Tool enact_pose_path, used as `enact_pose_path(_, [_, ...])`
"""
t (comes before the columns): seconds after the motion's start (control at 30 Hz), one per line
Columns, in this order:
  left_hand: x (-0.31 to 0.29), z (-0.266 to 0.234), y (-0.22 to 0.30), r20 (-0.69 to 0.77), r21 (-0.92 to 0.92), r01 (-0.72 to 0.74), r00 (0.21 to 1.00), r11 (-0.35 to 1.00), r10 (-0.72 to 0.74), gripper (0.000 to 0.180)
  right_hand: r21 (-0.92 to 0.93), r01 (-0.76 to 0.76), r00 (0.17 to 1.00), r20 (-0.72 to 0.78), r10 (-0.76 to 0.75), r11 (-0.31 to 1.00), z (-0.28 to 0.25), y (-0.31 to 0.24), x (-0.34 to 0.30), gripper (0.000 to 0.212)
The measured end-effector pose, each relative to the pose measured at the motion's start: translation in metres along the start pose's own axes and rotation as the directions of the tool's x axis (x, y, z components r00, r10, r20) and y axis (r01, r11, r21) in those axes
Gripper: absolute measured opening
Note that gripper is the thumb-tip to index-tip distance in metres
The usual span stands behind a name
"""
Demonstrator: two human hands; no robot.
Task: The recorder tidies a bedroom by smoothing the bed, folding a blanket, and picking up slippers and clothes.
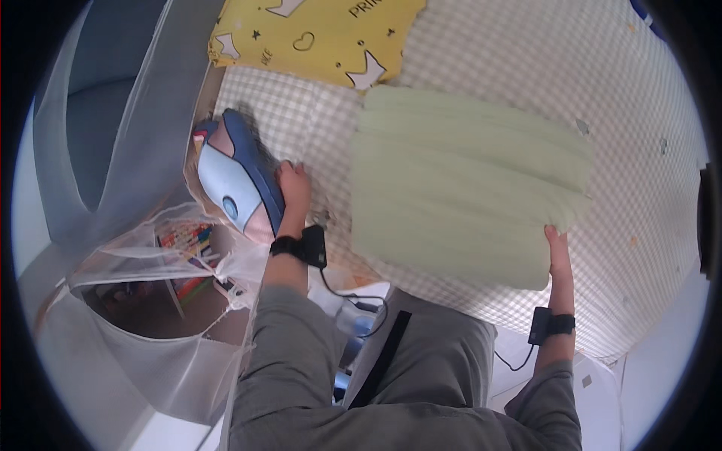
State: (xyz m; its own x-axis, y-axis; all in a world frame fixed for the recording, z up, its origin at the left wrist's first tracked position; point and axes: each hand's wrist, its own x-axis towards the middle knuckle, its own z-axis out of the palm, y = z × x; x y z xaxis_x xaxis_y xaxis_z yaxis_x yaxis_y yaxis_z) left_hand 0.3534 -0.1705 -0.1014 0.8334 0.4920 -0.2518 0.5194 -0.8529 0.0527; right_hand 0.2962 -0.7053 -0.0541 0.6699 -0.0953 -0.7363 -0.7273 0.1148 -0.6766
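Note:
A light green cloth (459, 180) lies spread nearly flat on a checked bed sheet (481, 41), with soft folds running across it. At its near right corner, my right hand (556, 244) is closed on the edge, and the fabric puckers there. Over on the left, my left hand (295, 184) rests against the sheet with its fingers curled; what they hold, if anything, is hidden. Right beside that hand is a blue, light blue and pink printed cushion (233, 180), which lies tilted along the bed's left edge.
A yellow printed pillow (316, 37) lies at the far left of the bed. White mesh netting (165, 368) hangs along the left side, with shelved books (188, 248) showing behind it. Black straps with small cabled boxes (304, 246) are on both my wrists.

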Motion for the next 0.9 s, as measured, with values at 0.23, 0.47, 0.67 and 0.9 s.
enact_pose_path(0.23, [-0.020, -0.032, 0.008, -0.060, -0.488, 0.111, 0.985, 0.866, -0.160, 0.022, -0.021, -0.028, 0.998, -0.054, 0.027, 0.999, 0.035, 0.010, -0.003, 0.068])
enact_pose_path(0.47, [-0.056, -0.103, 0.044, -0.531, 0.238, 0.179, 0.847, 0.955, -0.026, 0.042, 0.068, -0.061, 0.998, -0.028, 0.063, 0.996, 0.045, -0.003, -0.002, 0.064])
enact_pose_path(0.67, [-0.049, -0.091, -0.038, -0.417, -0.082, 0.285, 0.860, 0.955, -0.293, 0.049, 0.029, 0.018, 0.999, 0.042, -0.019, 0.999, 0.041, 0.006, 0.005, 0.062])
enact_pose_path(0.9, [-0.144, -0.211, 0.141, -0.128, -0.485, 0.129, 0.968, 0.865, -0.216, 0.063, 0.009, 0.001, 0.999, 0.037, -0.001, 1.000, 0.040, -0.018, -0.002, 0.063])
